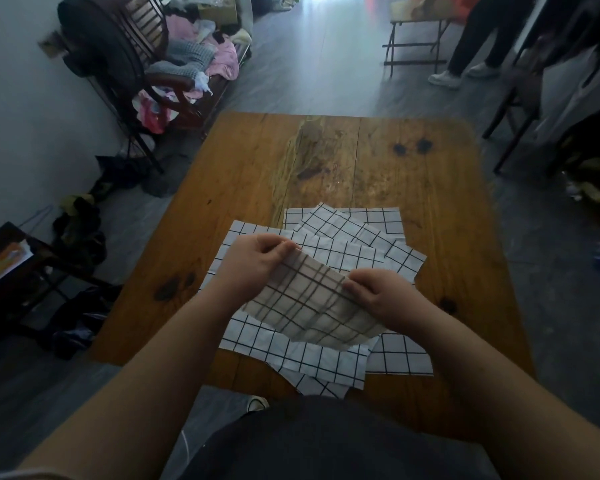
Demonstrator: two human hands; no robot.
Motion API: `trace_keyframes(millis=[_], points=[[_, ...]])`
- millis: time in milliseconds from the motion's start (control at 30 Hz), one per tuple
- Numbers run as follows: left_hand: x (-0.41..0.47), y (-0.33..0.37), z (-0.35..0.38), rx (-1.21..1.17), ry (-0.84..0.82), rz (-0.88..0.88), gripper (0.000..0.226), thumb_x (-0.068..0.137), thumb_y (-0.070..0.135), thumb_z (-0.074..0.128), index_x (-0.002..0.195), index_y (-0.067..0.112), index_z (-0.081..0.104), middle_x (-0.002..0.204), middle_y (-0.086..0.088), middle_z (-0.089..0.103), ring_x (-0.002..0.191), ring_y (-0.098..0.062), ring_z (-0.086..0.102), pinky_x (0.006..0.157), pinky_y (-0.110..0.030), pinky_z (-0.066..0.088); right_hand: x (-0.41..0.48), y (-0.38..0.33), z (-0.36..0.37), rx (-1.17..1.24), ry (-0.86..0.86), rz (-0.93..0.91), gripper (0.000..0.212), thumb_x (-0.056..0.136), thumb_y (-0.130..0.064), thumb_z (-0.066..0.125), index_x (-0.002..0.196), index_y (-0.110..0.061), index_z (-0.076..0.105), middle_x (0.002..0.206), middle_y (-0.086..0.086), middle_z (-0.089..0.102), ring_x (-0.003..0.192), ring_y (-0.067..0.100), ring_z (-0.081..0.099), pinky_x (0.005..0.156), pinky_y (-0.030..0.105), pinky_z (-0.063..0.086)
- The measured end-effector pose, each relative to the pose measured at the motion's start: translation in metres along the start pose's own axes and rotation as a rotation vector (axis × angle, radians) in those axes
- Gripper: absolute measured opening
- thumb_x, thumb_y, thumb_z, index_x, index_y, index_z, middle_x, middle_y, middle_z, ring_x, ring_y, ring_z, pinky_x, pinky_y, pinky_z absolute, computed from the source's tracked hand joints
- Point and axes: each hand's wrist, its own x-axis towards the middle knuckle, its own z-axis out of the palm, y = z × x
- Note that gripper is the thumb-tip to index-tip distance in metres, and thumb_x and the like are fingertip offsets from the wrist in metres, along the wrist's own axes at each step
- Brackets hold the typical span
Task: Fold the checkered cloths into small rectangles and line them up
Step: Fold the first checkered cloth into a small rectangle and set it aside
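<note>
Barely started: pinching one checkered cloth [309,306] in curled fingers of left hand [253,261] and right hand [381,292], above an unfolded pile [343,233], with no rectangles lined up.

**Cloths piled on a wooden table**

A wooden table [326,161] is carrying a loose pile of checkered cloths [340,251]. They are overlapping at odd angles across its near half, midway between the left and right edges. One cloth [321,384] is reaching the near edge. Dark knots [411,147] are showing toward the far right corner.
</note>
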Motion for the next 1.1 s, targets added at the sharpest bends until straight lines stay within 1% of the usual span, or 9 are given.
trace_keyframes(millis=[200, 300, 400, 467, 533, 667, 833, 1000, 1100], points=[[0.007, -0.007, -0.023, -0.087, 0.124, -0.04, 0.02, 0.099, 0.029, 0.06, 0.098, 0.017, 0.076, 0.098, -0.001, 0.072, 0.096, -0.02, 0.065, 0.091, -0.048, 0.056, -0.001, 0.023, -0.01, -0.023, 0.055, 0.049, 0.023, 0.103, -0.037, 0.047, 0.089, -0.03, 0.064, 0.08, -0.005, 0.065, 0.075, 0.011, 0.06, 0.074, 0.036, 0.054], [0.006, -0.008, -0.025, -0.056, 0.133, 0.005, 0.017, 0.099, 0.025, 0.059, 0.097, 0.019, 0.075, 0.096, 0.001, 0.072, 0.092, -0.017, 0.066, 0.086, -0.041, 0.058, 0.001, 0.028, -0.014, -0.077, 0.06, 0.058, 0.021, 0.103, -0.037, 0.047, 0.096, -0.033, 0.066, 0.081, -0.01, 0.066, 0.074, 0.006, 0.059, 0.069, 0.03, 0.051], [0.001, -0.005, -0.018, 0.013, 0.046, 0.083, 0.018, 0.098, 0.024, 0.058, 0.088, 0.032, 0.07, 0.09, 0.005, 0.071, 0.086, -0.012, 0.067, 0.081, -0.034, 0.059, 0.002, 0.022, -0.016, -0.101, 0.039, 0.051, 0.018, 0.101, -0.037, 0.052, 0.114, -0.036, 0.065, 0.099, -0.019, 0.066, 0.088, 0.0, 0.059, 0.075, 0.024, 0.047], [-0.004, 0.0, -0.01, 0.056, -0.044, 0.124, 0.02, 0.098, 0.023, 0.059, 0.087, 0.038, 0.067, 0.087, 0.012, 0.072, 0.083, -0.006, 0.068, 0.08, -0.03, 0.06, 0.003, 0.013, -0.015, -0.093, 0.029, 0.016, 0.028, 0.098, -0.041, 0.056, 0.126, -0.038, 0.061, 0.115, -0.022, 0.063, 0.104, 0.0, 0.056, 0.088, 0.027, 0.048], [-0.008, 0.005, 0.001, 0.115, -0.116, 0.172, 0.018, 0.097, 0.026, 0.06, 0.089, 0.039, 0.068, 0.085, 0.014, 0.072, 0.08, -0.002, 0.068, 0.078, -0.027, 0.059, 0.004, 0.0, -0.01, -0.108, 0.009, -0.042, 0.034, 0.095, -0.046, 0.058, 0.128, -0.039, 0.057, 0.118, -0.024, 0.06, 0.108, -0.001, 0.053, 0.092, 0.027, 0.046], [-0.011, 0.007, 0.022, 0.252, -0.196, 0.258, 0.013, 0.096, 0.029, 0.063, 0.101, 0.027, 0.075, 0.086, 0.011, 0.073, 0.08, -0.001, 0.067, 0.075, -0.025, 0.055, 0.006, -0.022, 0.003, -0.136, -0.002, -0.124, 0.026, 0.096, -0.049, 0.055, 0.118, -0.037, 0.061, 0.107, -0.016, 0.067, 0.098, 0.002, 0.06, 0.085, 0.03, 0.053], [-0.012, 0.002, 0.029, 0.336, -0.137, 0.332, 0.017, 0.097, 0.033, 0.061, 0.102, 0.024, 0.074, 0.083, 0.012, 0.071, 0.079, -0.004, 0.065, 0.073, -0.029, 0.055, 0.007, -0.027, 0.016, -0.155, 0.084, -0.088, 0.035, 0.099, -0.052, 0.04, 0.097, -0.029, 0.066, 0.079, -0.009, 0.066, 0.075, 0.007, 0.061, 0.073, 0.041, 0.056], [-0.011, -0.001, 0.018, 0.223, -0.032, 0.279, 0.015, 0.098, 0.032, 0.059, 0.096, 0.027, 0.073, 0.08, 0.015, 0.069, 0.078, -0.001, 0.063, 0.072, -0.028, 0.053, 0.006, -0.02, 0.021, -0.132, 0.14, -0.055, 0.032, 0.103, -0.043, 0.043, 0.084, -0.026, 0.061, 0.07, -0.008, 0.059, 0.068, 0.009, 0.056, 0.07, 0.042, 0.054], [-0.01, -0.002, 0.002, 0.092, 0.032, 0.21, 0.014, 0.097, 0.03, 0.057, 0.089, 0.036, 0.067, 0.084, 0.012, 0.07, 0.08, -0.001, 0.065, 0.073, -0.023, 0.054, 0.003, -0.013, 0.018, -0.087, 0.144, -0.038, 0.027, 0.103, -0.04, 0.044, 0.08, -0.034, 0.057, 0.072, -0.009, 0.059, 0.069, 0.005, 0.055, 0.07, 0.038, 0.054]])
